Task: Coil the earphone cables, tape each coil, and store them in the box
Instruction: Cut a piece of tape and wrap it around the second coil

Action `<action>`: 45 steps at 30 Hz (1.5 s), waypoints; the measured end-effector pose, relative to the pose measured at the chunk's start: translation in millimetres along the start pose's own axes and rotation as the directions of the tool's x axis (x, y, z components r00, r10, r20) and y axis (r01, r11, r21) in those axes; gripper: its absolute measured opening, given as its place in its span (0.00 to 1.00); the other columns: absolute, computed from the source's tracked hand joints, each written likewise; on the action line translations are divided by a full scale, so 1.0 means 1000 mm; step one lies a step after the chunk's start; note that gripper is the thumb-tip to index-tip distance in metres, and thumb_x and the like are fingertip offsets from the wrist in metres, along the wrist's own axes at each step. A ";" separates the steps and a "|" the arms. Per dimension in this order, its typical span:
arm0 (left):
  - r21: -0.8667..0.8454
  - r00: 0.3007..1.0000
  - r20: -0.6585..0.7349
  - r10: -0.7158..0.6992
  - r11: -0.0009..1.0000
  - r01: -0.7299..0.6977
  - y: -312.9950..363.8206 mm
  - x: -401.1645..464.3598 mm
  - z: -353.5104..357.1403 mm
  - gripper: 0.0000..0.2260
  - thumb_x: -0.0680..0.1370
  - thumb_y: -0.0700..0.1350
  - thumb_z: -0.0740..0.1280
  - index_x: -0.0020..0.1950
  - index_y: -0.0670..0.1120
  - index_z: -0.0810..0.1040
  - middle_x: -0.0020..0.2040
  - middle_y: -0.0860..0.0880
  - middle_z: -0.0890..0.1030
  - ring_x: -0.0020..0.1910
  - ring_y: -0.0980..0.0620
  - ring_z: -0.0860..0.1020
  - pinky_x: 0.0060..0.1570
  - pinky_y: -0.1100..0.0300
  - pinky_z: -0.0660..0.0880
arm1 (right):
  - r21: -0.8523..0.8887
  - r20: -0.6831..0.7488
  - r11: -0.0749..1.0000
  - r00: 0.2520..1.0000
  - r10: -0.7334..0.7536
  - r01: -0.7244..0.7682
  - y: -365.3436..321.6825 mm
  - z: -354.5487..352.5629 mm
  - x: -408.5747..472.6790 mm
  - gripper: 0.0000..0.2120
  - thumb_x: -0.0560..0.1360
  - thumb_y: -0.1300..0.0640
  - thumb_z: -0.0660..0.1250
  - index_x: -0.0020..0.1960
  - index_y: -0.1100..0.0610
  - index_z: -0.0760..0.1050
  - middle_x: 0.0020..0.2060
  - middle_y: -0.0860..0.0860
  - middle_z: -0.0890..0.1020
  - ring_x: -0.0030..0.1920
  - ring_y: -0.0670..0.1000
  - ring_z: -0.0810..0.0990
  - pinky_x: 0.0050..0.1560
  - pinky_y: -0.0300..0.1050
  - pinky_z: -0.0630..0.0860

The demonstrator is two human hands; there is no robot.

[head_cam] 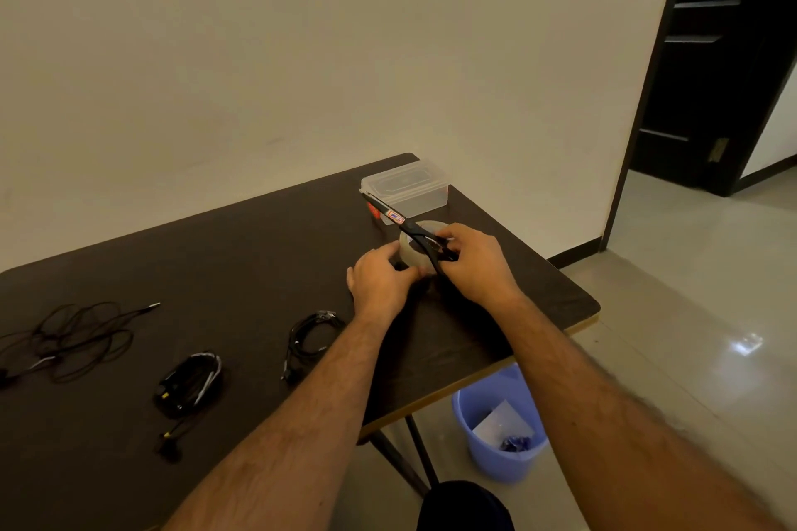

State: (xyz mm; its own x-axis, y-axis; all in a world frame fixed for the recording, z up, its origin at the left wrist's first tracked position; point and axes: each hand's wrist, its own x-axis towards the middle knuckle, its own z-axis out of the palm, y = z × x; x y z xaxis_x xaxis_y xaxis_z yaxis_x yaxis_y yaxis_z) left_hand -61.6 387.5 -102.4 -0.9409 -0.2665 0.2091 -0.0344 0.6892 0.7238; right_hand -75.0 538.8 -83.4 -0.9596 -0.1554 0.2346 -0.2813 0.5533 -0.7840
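Meanwhile dark table (pixel 215 254) against beige wall; left hand (pixel 379 278) grips tape roll (pixel 414 257), right hand (pixel 476 261) scissors (pixel 399 220)

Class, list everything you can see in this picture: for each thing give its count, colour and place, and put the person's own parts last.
table: one, dark brown, against the wall
box: one, clear plastic, far right corner of the table
tape roll: one, translucent, between the hands
scissors: one, black with a red label, over the tape roll
earphone cables: three, black; one loose tangle at the left, one coil in the middle, one coil by the left forearm
bin: one, blue, on the floor under the table edge
door: one, dark, right
left hand: holds the tape roll
right hand: grips the scissors
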 end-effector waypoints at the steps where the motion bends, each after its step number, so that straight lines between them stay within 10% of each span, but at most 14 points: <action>1: -0.025 1.000 -0.009 -0.001 1.000 0.001 0.001 -0.002 0.000 0.25 0.71 0.54 0.75 0.67 0.53 0.77 0.63 0.53 0.80 0.67 0.50 0.72 0.70 0.40 0.63 | 0.015 -0.007 1.000 1.000 0.016 -0.016 0.000 0.001 0.000 0.21 0.72 0.60 0.75 0.64 0.53 0.77 0.57 0.51 0.82 0.55 0.45 0.79 0.53 0.32 0.72; 4: -0.042 1.000 -0.026 0.001 0.999 -0.002 0.003 -0.005 -0.001 0.27 0.73 0.52 0.75 0.71 0.51 0.74 0.68 0.51 0.77 0.72 0.49 0.69 0.71 0.41 0.63 | 0.071 -0.027 0.996 0.998 0.054 -0.052 0.001 0.000 -0.002 0.20 0.72 0.60 0.75 0.63 0.56 0.76 0.57 0.53 0.82 0.59 0.51 0.80 0.60 0.46 0.76; 10: 0.025 0.994 -0.077 0.082 0.996 -0.080 0.010 -0.014 -0.011 0.23 0.74 0.53 0.74 0.68 0.52 0.77 0.66 0.51 0.79 0.70 0.50 0.71 0.71 0.40 0.64 | 0.189 -0.046 0.981 0.998 0.050 -0.040 -0.003 -0.006 -0.010 0.20 0.69 0.55 0.78 0.59 0.55 0.77 0.53 0.51 0.83 0.52 0.47 0.80 0.53 0.42 0.76; 14: -0.019 0.988 0.029 0.151 0.988 -0.151 0.010 -0.006 -0.037 0.14 0.75 0.51 0.73 0.60 0.51 0.81 0.59 0.54 0.82 0.59 0.57 0.77 0.63 0.56 0.71 | 0.216 0.002 0.976 0.999 0.032 -0.031 -0.004 -0.017 -0.017 0.18 0.69 0.57 0.78 0.57 0.51 0.78 0.51 0.49 0.84 0.51 0.48 0.82 0.54 0.45 0.80; 24: -0.370 0.997 0.072 -0.027 0.928 0.052 0.019 -0.014 -0.070 0.03 0.79 0.41 0.68 0.50 0.48 0.81 0.52 0.48 0.82 0.50 0.52 0.82 0.42 0.58 0.83 | 0.286 -0.008 0.958 1.000 0.004 -0.002 -0.030 -0.009 -0.035 0.19 0.71 0.61 0.75 0.60 0.53 0.76 0.51 0.46 0.82 0.51 0.43 0.80 0.40 0.29 0.74; 27: -0.527 0.982 0.143 -0.123 0.831 0.180 0.027 -0.020 -0.076 0.05 0.81 0.42 0.66 0.56 0.45 0.78 0.52 0.45 0.83 0.45 0.50 0.85 0.41 0.57 0.83 | 0.314 -0.067 0.948 0.998 -0.021 0.041 -0.038 -0.005 -0.042 0.19 0.72 0.60 0.75 0.61 0.52 0.76 0.48 0.43 0.81 0.49 0.41 0.80 0.39 0.29 0.73; 33: -0.767 0.832 0.502 -0.237 0.322 0.555 0.044 -0.025 -0.087 0.10 0.78 0.44 0.62 0.55 0.43 0.79 0.45 0.46 0.86 0.51 0.46 0.84 0.54 0.43 0.77 | 0.300 -0.157 0.942 0.982 -0.109 0.152 -0.050 0.004 -0.054 0.20 0.73 0.63 0.74 0.61 0.48 0.74 0.50 0.43 0.82 0.50 0.35 0.79 0.45 0.23 0.73; 38: -0.702 0.794 0.564 -0.225 0.377 0.605 0.045 -0.028 -0.100 0.12 0.75 0.48 0.61 0.48 0.46 0.83 0.44 0.48 0.84 0.53 0.48 0.80 0.63 0.40 0.68 | 0.269 -0.143 0.948 0.980 -0.137 0.172 -0.056 0.009 -0.061 0.21 0.74 0.63 0.73 0.63 0.50 0.74 0.55 0.49 0.83 0.57 0.43 0.81 0.57 0.37 0.76; 45: -0.706 0.798 0.558 -0.229 0.375 0.601 0.048 -0.034 -0.105 0.11 0.77 0.47 0.61 0.51 0.46 0.81 0.40 0.49 0.84 0.49 0.50 0.80 0.60 0.44 0.69 | 0.351 -0.150 0.921 0.981 -0.122 0.169 -0.062 0.011 -0.066 0.19 0.73 0.62 0.73 0.59 0.46 0.73 0.50 0.43 0.81 0.50 0.39 0.80 0.47 0.28 0.76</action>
State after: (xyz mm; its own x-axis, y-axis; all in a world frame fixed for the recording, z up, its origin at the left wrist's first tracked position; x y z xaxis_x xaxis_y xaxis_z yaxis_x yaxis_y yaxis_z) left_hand 4.2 358.4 -5.7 -0.9307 0.0055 -0.3656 -0.3406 -0.3770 0.8613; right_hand 5.9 505.8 -56.4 -0.9058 -0.0974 0.4124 -0.4238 0.1964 -0.8842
